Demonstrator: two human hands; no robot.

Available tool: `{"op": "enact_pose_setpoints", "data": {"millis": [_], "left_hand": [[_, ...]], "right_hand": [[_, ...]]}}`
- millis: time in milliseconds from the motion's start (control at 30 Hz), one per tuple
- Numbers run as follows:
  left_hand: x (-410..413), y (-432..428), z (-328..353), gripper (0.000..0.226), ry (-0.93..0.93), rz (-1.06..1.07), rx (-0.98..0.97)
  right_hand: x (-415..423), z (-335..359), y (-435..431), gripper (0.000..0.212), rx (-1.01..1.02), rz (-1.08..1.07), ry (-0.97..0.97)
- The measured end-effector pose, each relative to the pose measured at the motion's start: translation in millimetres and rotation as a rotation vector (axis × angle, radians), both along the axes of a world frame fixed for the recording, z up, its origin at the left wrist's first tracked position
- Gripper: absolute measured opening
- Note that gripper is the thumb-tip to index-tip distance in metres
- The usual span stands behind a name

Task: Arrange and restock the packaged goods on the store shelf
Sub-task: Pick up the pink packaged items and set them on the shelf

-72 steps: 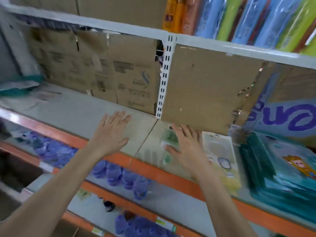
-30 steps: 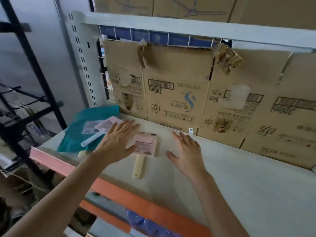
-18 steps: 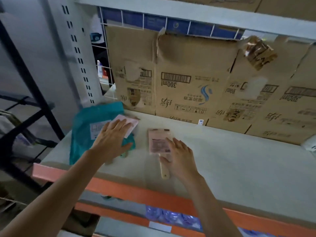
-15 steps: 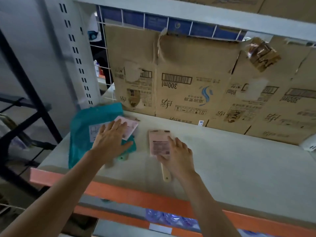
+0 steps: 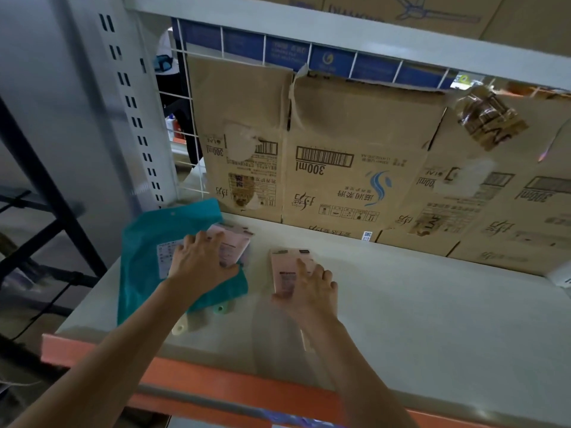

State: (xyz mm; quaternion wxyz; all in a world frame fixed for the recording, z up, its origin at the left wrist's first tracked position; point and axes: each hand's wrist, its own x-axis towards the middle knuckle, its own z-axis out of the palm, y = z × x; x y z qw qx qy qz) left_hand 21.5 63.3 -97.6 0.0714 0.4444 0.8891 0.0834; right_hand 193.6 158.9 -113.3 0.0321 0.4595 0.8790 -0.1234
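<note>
Two hands are at work on the pale shelf (image 5: pixel 432 319), both released, neither closed round anything. Left hand (image 5: pixel 200 261): palm down with fingers spread, pressing on a pink-carded packet (image 5: pixel 236 244) that lies on top of a teal packet (image 5: pixel 145 242) at the left end of the shelf, close to the perforated upright (image 5: pixel 133 103). A green handle end (image 5: pixel 221 308) and a cream handle end (image 5: pixel 179 328) protrude from under the near edge of the teal packet. Right hand (image 5: pixel 312 288): fingers extended and resting on a second pink-carded packet (image 5: pixel 282 264), which lies flat on the bare shelf just beside the teal packet and apart from it; the near part of this packet is hidden by the hand and blurred. Both packets sit in the front-left area of the shelf, short of the cardboard backing (image 5: pixel 355 149) that stands along the rear, printed upside down. Crumpled brown tape (image 5: pixel 488 118) hangs at the top right of the cardboard. White wire grid (image 5: pixel 191 134) is exposed left of the cardboard. An orange strip (image 5: pixel 247 384) runs along the shelf front.
</note>
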Motion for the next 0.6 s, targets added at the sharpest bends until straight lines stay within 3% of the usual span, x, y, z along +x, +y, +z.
{"op": "enact_pose_setpoints", "data": {"millis": [267, 600], "left_hand": [[-4.8, -13.3, 12.6, 0.077, -0.046, -0.121, 0.089], [36.7, -15.7, 22.7, 0.084, 0.031, -0.319, 0.145]], "right_hand": [[34.3, 21.5, 3.1, 0.090, -0.099, 0.042, 0.255], [103.8, 44.2, -12.4, 0.088, 0.023, -0.016, 0.316]]}}
